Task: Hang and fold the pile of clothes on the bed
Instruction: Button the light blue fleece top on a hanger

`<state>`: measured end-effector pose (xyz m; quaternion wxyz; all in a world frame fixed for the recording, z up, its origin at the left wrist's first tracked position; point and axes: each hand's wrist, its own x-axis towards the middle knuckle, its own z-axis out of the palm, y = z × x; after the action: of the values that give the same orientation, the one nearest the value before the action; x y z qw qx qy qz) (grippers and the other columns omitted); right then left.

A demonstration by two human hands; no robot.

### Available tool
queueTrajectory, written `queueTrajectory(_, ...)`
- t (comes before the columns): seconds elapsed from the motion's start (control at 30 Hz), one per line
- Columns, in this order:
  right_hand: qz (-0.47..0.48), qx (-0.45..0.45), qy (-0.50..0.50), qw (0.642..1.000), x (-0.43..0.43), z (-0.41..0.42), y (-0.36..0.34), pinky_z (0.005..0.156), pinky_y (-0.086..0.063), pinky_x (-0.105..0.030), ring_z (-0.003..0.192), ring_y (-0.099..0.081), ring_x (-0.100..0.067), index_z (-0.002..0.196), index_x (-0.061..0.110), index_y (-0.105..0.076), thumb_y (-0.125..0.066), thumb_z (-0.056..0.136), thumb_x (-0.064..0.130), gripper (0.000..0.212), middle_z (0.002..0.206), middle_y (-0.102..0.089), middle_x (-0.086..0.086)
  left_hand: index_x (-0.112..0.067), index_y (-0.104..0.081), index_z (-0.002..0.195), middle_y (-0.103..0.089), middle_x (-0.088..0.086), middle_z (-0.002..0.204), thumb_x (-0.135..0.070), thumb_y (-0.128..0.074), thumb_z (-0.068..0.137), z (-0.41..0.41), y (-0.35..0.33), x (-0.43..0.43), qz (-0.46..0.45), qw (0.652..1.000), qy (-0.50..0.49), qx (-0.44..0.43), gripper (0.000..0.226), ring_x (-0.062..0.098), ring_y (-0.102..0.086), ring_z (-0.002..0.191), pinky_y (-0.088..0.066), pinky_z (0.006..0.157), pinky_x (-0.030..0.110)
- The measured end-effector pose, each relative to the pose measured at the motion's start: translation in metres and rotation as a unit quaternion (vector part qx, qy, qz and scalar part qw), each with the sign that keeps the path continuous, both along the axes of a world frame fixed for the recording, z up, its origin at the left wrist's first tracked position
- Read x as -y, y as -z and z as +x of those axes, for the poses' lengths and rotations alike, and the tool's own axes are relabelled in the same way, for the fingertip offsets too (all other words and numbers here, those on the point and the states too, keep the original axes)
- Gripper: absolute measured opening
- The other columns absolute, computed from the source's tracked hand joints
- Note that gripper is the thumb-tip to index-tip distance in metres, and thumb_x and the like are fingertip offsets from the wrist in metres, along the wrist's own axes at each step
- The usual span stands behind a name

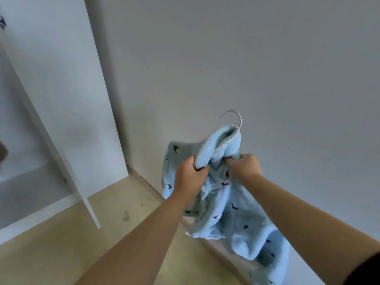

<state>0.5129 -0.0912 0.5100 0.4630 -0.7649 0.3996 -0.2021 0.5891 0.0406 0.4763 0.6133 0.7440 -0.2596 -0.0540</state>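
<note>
- Blue fleece garment (236,223): held up in the air in front of the wall (267,58), its lower part hanging loose toward the floor. The bed is not in view.
- White wardrobe panel (61,89): stands at far left, well apart from the garment. I cannot tell whether a rail lies behind it.
- Floor (61,254): pale wood, below the panel and the arms.
- Left hand (190,175): fingers (200,168) curled tight round a bunch of fabric on the left side of the neck opening.
- Hanger hook (236,118): metal, rising out of the neck opening above and between the two hands. The hanger's arms are hidden inside the cloth.
- Right hand (244,165): fingers (231,161) clenched on the fabric at the right side of the neck.
- Handling, in my judgement: soft, thick, light and limp. Breakage is no risk, but it may slip off the hanger arms if released unevenly. I would hold it at the shoulders near the collar, then carry it by the hook.
</note>
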Motion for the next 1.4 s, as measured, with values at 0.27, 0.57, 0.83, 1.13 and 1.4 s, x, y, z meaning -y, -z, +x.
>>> queueTrajectory(0.27,0.123,0.117,-0.040,0.985,-0.089,0.005,-0.194,0.054,-0.046,-0.024,0.062,-0.057,-0.018,0.082,0.005,-0.063,-0.048,0.090,0.018,0.022,0.073,-0.065,-0.010,-0.018,-0.034,0.062,-0.041,0.002,0.062,-0.012,-0.053,0.077,-0.007,-0.203,-0.077,0.014,0.916,-0.083,0.391,0.025,0.018,-0.040,0.060,-0.027,0.053,0.021)
queueTrajectory(0.57,0.304,0.108,-0.121,0.939,-0.190,0.028,-0.243,0.062,-0.057,-0.035,0.071,-0.068,-0.029,0.104,0.001,-0.066,-0.038,0.097,0.019,0.034,0.083,-0.071,-0.018,-0.006,-0.063,0.085,-0.060,0.002,0.090,-0.026,-0.056,0.089,0.019,-0.255,-0.195,0.216,0.969,0.080,0.094,0.021,0.018,-0.056,0.076,-0.046,0.071,0.030)
queueTrajectory(0.83,0.301,0.066,-0.304,0.901,-0.287,0.070,-0.236,0.090,-0.046,-0.038,0.101,-0.056,-0.029,0.127,-0.009,-0.049,-0.039,0.098,0.000,0.032,0.112,-0.059,-0.018,-0.029,-0.053,0.121,-0.061,-0.009,0.116,-0.053,-0.049,0.092,0.048,-0.276,-0.311,0.160,0.962,0.128,-0.178,0.037,0.013,-0.055,0.112,-0.045,0.089,0.032)
queueTrajectory(1.13,0.335,0.102,-0.382,0.855,-0.401,0.150,-0.225,0.058,-0.054,-0.022,0.074,-0.062,-0.020,0.093,-0.005,-0.062,-0.053,0.092,-0.004,0.009,0.089,-0.063,-0.012,-0.016,-0.032,0.136,-0.052,0.006,0.122,-0.013,-0.068,0.077,0.093,-0.265,-0.410,0.357,0.930,-0.039,-0.079,0.070,0.026,-0.055,0.108,-0.056,0.077,0.038)
queueTrajectory(1.4,0.203,0.041,-0.505,0.838,-0.469,0.266,-0.238,0.084,-0.043,-0.028,0.100,-0.056,-0.021,0.112,0.007,-0.065,-0.054,0.091,0.001,0.024,0.111,-0.064,-0.010,0.009,-0.054,0.123,-0.056,0.024,0.125,0.010,-0.050,0.087,0.182,-0.247,-0.520,0.217,0.947,-0.234,-0.037,0.037,0.034,-0.052,0.119,-0.039,0.086,0.024)
